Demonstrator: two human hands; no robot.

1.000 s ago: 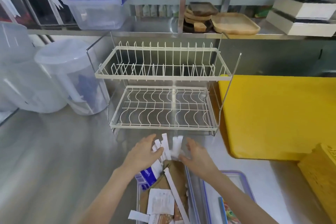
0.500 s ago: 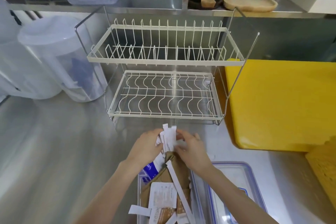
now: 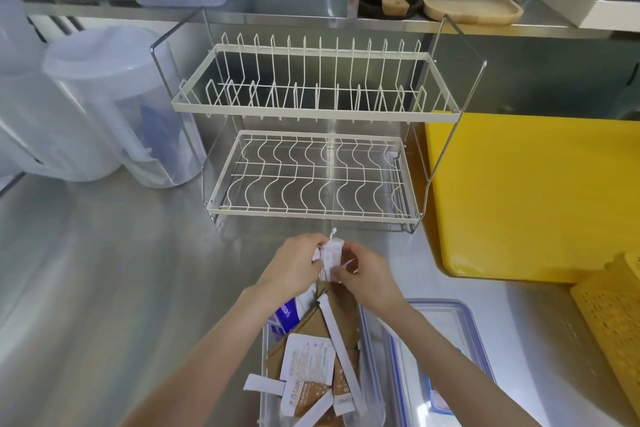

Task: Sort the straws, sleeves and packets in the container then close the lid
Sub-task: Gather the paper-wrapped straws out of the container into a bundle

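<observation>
Sorting is unfinished: wrapped straws (image 3: 330,258) are pinched by both hands above the container (image 3: 375,357); lid (image 3: 446,350) lies off beside it.

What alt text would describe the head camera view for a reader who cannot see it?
Both hands, left hand and right hand, grip a bundle of white wrapped straws above a clear container of packets and sleeves. Its lid lies beside it; a wire dish rack stands behind.
</observation>
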